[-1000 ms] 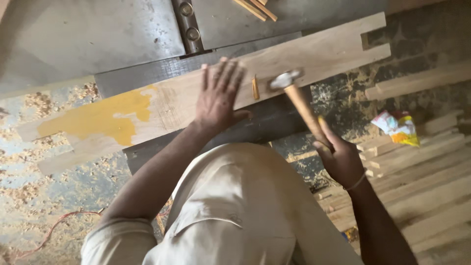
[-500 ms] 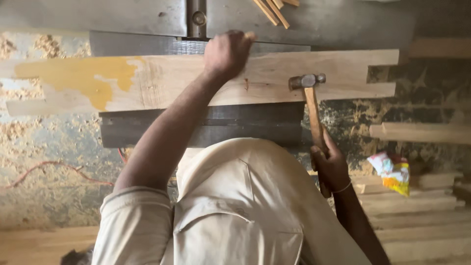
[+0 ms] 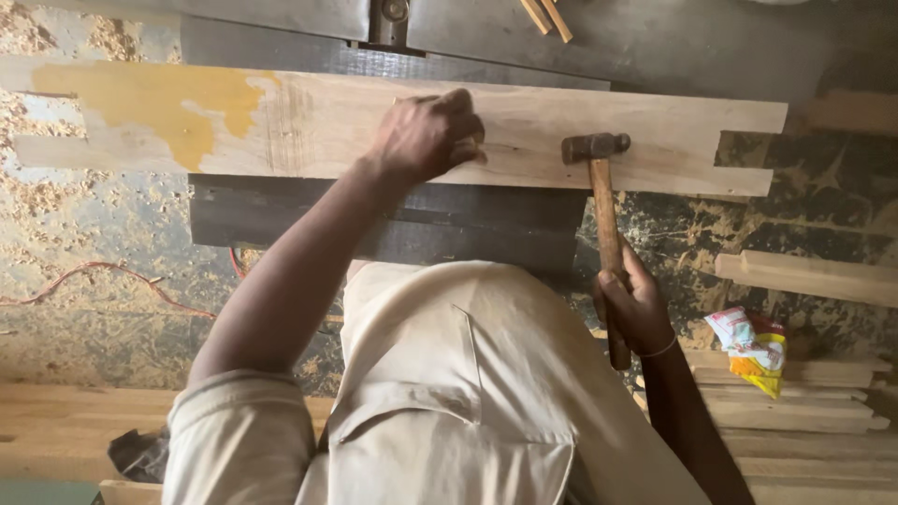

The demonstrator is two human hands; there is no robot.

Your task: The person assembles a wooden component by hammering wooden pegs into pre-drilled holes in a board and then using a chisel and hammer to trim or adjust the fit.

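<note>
A long pale wooden plank [image 3: 309,122] with a yellow stain at its left end and a notched right end lies across a dark metal machine bed [image 3: 393,229]. My left hand [image 3: 426,136] rests on the plank's middle. Its fingers are curled around what looks like a small wooden peg [image 3: 465,150], mostly hidden by them. My right hand [image 3: 636,309] grips the lower part of a hammer's wooden handle. The hammer [image 3: 603,206] has its steel head lying on the plank, a little right of my left hand.
Thin wooden sticks [image 3: 547,17] lie on the machine top at the far edge. Stacked wooden slats [image 3: 795,407] and a loose batten [image 3: 804,276] are at the right, with a crumpled snack packet [image 3: 753,346] on them. Sawdust [image 3: 56,206] and a red wire [image 3: 112,276] cover the floor at left.
My left hand has gone from lying flat with spread fingers to curled at the plank's middle. The hammer head has come down from a raised tilt onto the plank. The view has shifted.
</note>
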